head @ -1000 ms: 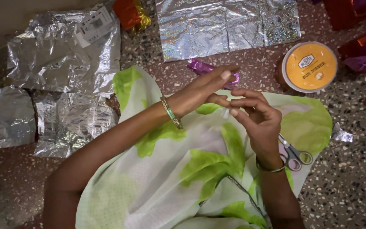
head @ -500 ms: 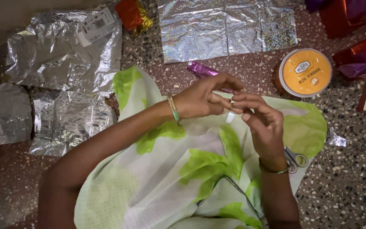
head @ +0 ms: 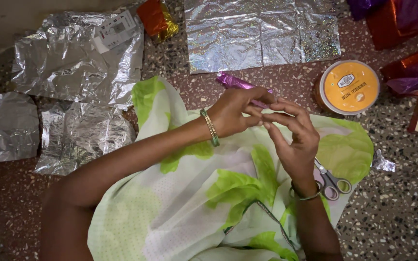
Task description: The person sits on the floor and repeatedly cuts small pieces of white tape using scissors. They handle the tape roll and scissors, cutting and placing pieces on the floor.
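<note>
My left hand [head: 235, 113] and right hand [head: 291, 133] meet fingertip to fingertip over my white-and-green printed cloth [head: 194, 193]. Both are curled and pinching at the same spot, but on what I cannot tell (too small to see). The purple foil-wrapped twist [head: 233, 81] lies on the speckled floor just beyond my left knuckles. Steel scissors [head: 332, 181] rest beside my right wrist; the round orange-lidded tub [head: 350, 87] stands near.
</note>
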